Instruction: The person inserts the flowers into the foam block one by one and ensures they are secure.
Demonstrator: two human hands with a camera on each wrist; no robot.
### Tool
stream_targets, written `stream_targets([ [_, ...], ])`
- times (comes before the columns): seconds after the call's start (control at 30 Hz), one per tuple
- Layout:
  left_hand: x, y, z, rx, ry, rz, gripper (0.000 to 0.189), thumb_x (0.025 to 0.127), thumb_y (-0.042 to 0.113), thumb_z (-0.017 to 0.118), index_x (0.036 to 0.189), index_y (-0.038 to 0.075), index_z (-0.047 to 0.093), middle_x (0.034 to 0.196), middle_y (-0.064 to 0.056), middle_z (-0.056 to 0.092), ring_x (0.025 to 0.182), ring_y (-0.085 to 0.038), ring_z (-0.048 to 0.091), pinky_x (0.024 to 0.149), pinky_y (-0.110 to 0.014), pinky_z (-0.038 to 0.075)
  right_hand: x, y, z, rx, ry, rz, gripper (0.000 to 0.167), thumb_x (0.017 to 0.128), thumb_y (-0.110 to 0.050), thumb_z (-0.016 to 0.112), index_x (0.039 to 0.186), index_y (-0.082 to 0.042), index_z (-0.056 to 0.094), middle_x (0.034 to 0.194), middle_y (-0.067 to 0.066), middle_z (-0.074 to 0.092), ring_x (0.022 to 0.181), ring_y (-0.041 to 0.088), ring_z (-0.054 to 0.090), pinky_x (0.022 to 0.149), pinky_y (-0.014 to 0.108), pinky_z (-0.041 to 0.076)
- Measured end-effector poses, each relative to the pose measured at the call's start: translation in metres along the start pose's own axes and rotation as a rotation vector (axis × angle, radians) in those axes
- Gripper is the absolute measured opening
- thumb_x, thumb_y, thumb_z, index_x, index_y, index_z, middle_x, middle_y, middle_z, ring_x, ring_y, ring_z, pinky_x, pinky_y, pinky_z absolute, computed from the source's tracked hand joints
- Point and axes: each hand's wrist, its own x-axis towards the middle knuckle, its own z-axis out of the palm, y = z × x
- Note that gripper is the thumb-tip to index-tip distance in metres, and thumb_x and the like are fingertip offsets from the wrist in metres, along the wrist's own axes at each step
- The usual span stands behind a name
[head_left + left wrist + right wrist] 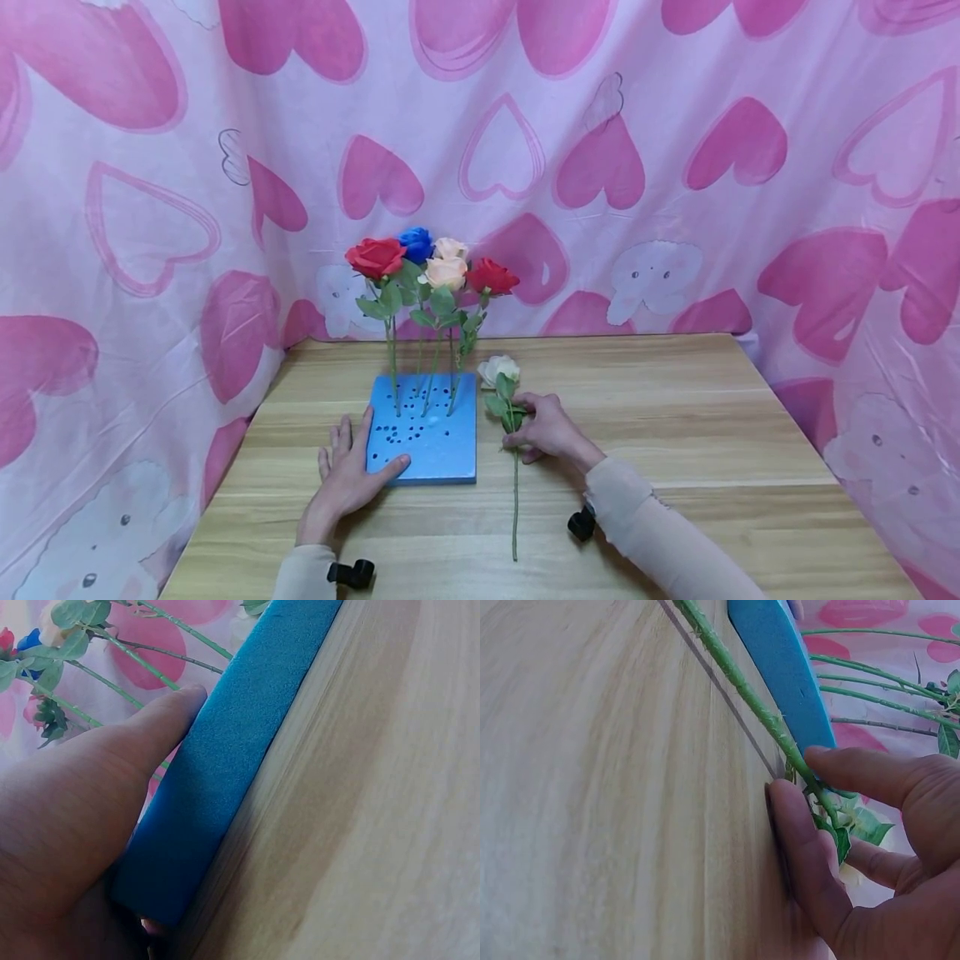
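Note:
A white rose (498, 371) with a long green stem (742, 690) is in my right hand (551, 433). That hand pinches the stem just below the leaves, with the lower stem angled over the table in the right wrist view. My left hand (348, 475) rests against the near left corner of a blue foam block (442, 454). Its thumb (169, 712) lies on the top and the other fingers are spread along the left side. Several roses stand in the block's holes: red (375, 258), blue (416, 244) and pale peach (446, 273), with another red rose (492, 277) at right.
The wooden table (675, 400) extends right of the block and in front of it. A pink curtain (480, 167) with hearts hangs behind the table and at both sides. Black wrist mounts (581, 525) are worn on both forearms.

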Motion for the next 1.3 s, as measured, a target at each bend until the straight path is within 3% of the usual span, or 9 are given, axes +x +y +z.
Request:
stream_targets([
  [0.2, -0.001, -0.001, 0.001, -0.030, 0.037, 0.024, 0.120, 0.096, 0.071, 0.073, 0.181, 0.018, 0.008, 0.181, -0.036, -0.008, 0.165, -0.062, -0.016, 0.125, -0.081, -0.019, 0.001, 0.001, 0.003, -0.011, 0.015, 0.001, 0.072, 0.088, 0.005, 0.091, 0.153, -0.007, 0.062, 0.144, 0.032, 0.031, 0.065, 0.029, 0.072, 0.059, 0.043, 0.068],
  [0.37, -0.002, -0.001, -0.002, 0.005, -0.008, -0.003, 0.120, 0.099, 0.076, 0.067, 0.181, 0.020, 0.000, 0.182, -0.032, -0.015, 0.166, -0.057, -0.022, 0.126, -0.077, -0.022, 0.001, 0.002, 0.003, -0.003, 0.007, -0.006, 0.072, 0.091, 0.006, 0.088, 0.156, -0.009, 0.061, 0.145, 0.031, 0.030, 0.067, 0.030, 0.071, 0.059, 0.043, 0.068],
  [0.57, -0.002, -0.001, 0.001, 0.010, -0.013, -0.013, 0.120, 0.098, 0.077, 0.066, 0.181, 0.020, 0.000, 0.182, -0.032, -0.015, 0.166, -0.057, -0.021, 0.126, -0.077, -0.022, -0.001, 0.004, -0.002, 0.078, -0.030, -0.021, 0.076, 0.094, 0.008, 0.083, 0.162, -0.010, 0.055, 0.153, 0.038, 0.038, 0.074, 0.035, 0.074, 0.062, 0.047, 0.069],
  [0.83, -0.004, -0.002, 0.002, -0.006, 0.020, 0.012, 0.120, 0.098, 0.073, 0.070, 0.181, 0.016, 0.006, 0.181, -0.036, -0.011, 0.165, -0.062, -0.018, 0.125, -0.081, -0.018, 0.000, 0.001, -0.011, 0.133, -0.009, -0.046, 0.074, 0.103, 0.007, 0.071, 0.167, -0.022, 0.047, 0.125, 0.025, 0.056, 0.073, 0.031, 0.067, 0.064, 0.052, 0.069],
  [1.1, -0.001, -0.003, 0.002, -0.004, 0.015, 0.017, 0.119, 0.098, 0.074, 0.069, 0.181, 0.017, 0.005, 0.181, -0.035, -0.011, 0.165, -0.061, -0.018, 0.125, -0.081, -0.019, 0.000, -0.008, -0.018, 0.134, 0.024, -0.102, 0.075, 0.104, 0.008, 0.069, 0.168, -0.022, 0.045, 0.112, 0.021, 0.060, 0.087, 0.035, 0.067, 0.064, 0.057, 0.069],
  [1.3, 0.001, -0.005, 0.003, 0.011, 0.002, 0.012, 0.119, 0.099, 0.076, 0.066, 0.181, 0.019, 0.000, 0.182, -0.033, -0.014, 0.166, -0.058, -0.021, 0.125, -0.078, -0.021, 0.000, -0.014, -0.024, 0.132, 0.053, -0.114, 0.072, 0.105, 0.005, 0.071, 0.166, -0.025, 0.048, 0.112, 0.016, 0.057, 0.085, 0.031, 0.066, 0.063, 0.055, 0.069],
])
